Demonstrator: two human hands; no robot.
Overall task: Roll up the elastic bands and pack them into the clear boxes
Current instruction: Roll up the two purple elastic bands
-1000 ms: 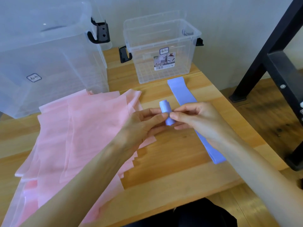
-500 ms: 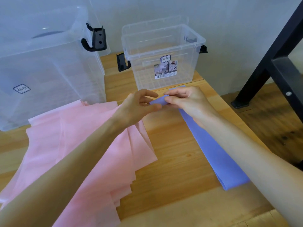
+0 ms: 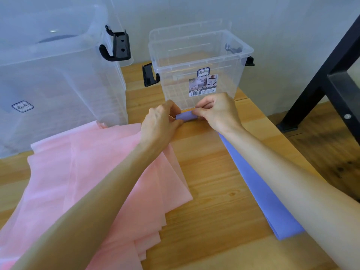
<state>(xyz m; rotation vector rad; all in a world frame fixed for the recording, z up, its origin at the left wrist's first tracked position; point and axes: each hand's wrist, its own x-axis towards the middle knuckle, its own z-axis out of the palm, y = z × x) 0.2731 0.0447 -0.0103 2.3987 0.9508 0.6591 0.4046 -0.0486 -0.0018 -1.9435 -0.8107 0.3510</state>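
A wooden table (image 3: 210, 182) carries everything. The large clear box (image 3: 58, 78) stands at its far left corner, a black latch (image 3: 116, 45) on the side facing the small clear box (image 3: 198, 65). That small box, open at the top, stands to the right of the large one, with a printed label (image 3: 203, 85) on its near wall and black latches on both ends. A stack of pink bands (image 3: 109, 172) lies spread flat on the table in front of the large box, under the left forearm. A purple band (image 3: 259, 193) lies flat in a long strip in front of the small box, running from the hands toward the near table edge, partly under the right forearm. Its far end is rolled into a short roll (image 3: 186, 116) just in front of the small box's near wall. The left hand (image 3: 161, 121) and right hand (image 3: 218, 112) each grip one end of that roll, fingers curled round it
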